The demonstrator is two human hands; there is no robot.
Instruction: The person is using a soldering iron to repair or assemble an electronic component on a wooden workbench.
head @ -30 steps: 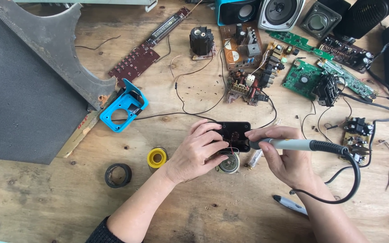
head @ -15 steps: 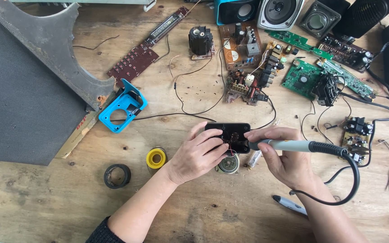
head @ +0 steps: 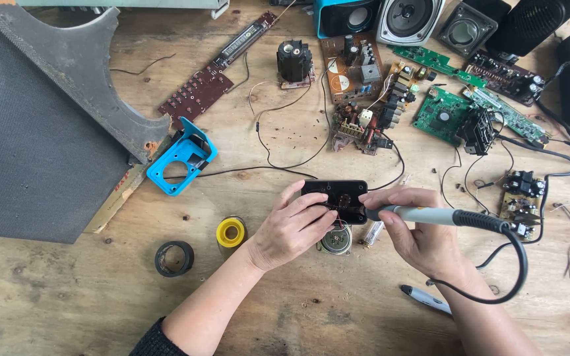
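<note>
My left hand (head: 293, 227) rests on the left end of a small black rectangular device (head: 335, 196) on the wooden bench, fingers pressing on it and steadying it. In my right hand (head: 422, 237) I grip a soldering iron (head: 443, 216) with a grey shaft and black handle, its tip pointing left onto the middle of the black device. A small round speaker (head: 336, 241) lies just below the device, joined to it by thin wires and partly covered by my left fingers. The iron's black cord (head: 496, 290) loops down to the right.
A yellow solder spool (head: 231, 232), a black tape ring (head: 174, 258) and a blue plastic frame (head: 181, 157) lie to the left. Circuit boards (head: 440, 113) and speakers (head: 411, 18) crowd the far right. A large grey speaker panel (head: 28, 125) fills the left. A white pen (head: 427, 300) lies near my right wrist.
Both hands and the soldering iron stay almost still on the black device; only slight finger shifts show.
</note>
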